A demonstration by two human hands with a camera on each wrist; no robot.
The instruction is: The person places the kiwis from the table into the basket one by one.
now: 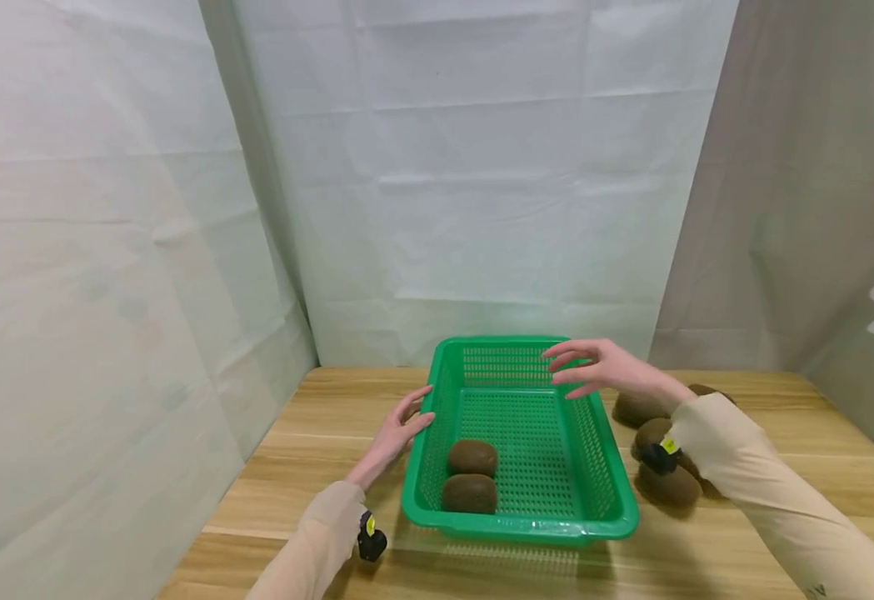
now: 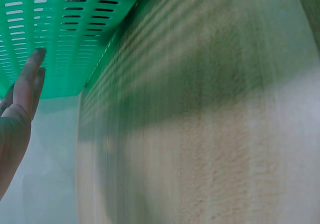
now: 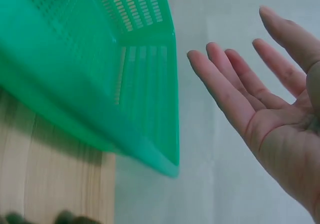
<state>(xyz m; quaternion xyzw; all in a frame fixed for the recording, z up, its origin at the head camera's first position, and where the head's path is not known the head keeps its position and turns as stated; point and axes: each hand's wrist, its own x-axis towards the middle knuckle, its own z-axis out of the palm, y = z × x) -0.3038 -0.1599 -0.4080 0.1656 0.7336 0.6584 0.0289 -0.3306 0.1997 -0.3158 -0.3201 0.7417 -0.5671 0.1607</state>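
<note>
so the green basket [image 1: 530, 450] sits right between our two hands, and its floor is mostly bare. two kiwi-looking brown fruits [image 1: 472, 457] lie in it one behind the other, to the right of our left hand and closer to our body than either hand is. our left hand [image 1: 399, 425] is at the basket's left side, fingers loose and fairly straight, tips at the rim; looks like a light steadying touch, no real grip, though we can't tell how hard it presses. our right hand [image 1: 601, 367] hangs over the far right corner, fingers spread well apart, thumb away from them, and there's nothing in it. the loose brown fruits [image 1: 669, 483] are outside the basket, beside and below our right wrist; the sleeve [image 1: 736, 450] hides part of that bunch so we can't give a solid count. we'd call this the loading step, between one fruit and the next, not far along. next move probably calls for our right hand going to the bunch under its wrist and pinching one, while the left keeps the basket put. under both hands it's a wooden table [image 1: 317, 458], and beyond them a pale cloth [image 1: 496, 208].
</note>
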